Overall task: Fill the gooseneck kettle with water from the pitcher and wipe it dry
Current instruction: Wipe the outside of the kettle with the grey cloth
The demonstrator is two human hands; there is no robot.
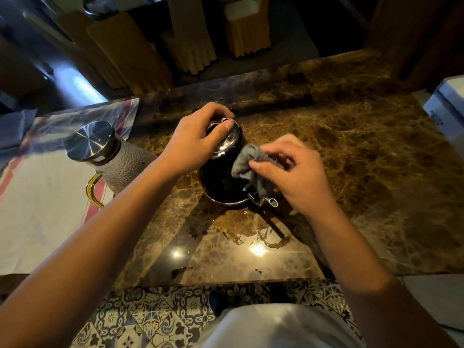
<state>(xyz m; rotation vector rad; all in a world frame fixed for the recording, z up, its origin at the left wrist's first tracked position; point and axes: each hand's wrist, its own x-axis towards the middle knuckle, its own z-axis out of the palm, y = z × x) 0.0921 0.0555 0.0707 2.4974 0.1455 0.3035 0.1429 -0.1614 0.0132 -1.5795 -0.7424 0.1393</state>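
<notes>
So the black gooseneck kettle (221, 179) is sitting pretty much dead center on the brown marble tabletop (364, 151). The left hand (198, 144) is clamped down over its shiny lid (227, 141), fingers curled around the top, thumb on the near edge. The right hand (288, 172) is at about 3 o'clock from the kettle, pinching a bunched-up grey cloth (247, 160) that's pressed right against the kettle's side, up near the lid. Can't really make out the spout, but there's a small metal fitting (270, 202) poking out at the kettle's base around 5 o'clock.

The pitcher (110, 156) is off at 9 o'clock, textured glass body, steel cap, amber handle (94, 190) facing the camera. It stands partly on a white cloth with red stripes (45, 209). There are puddles of water (251, 234) on the tabletop at 6 o'clock from the kettle, catching light reflections. Patterned floor tiles (140, 317) below the tabletop edge.
</notes>
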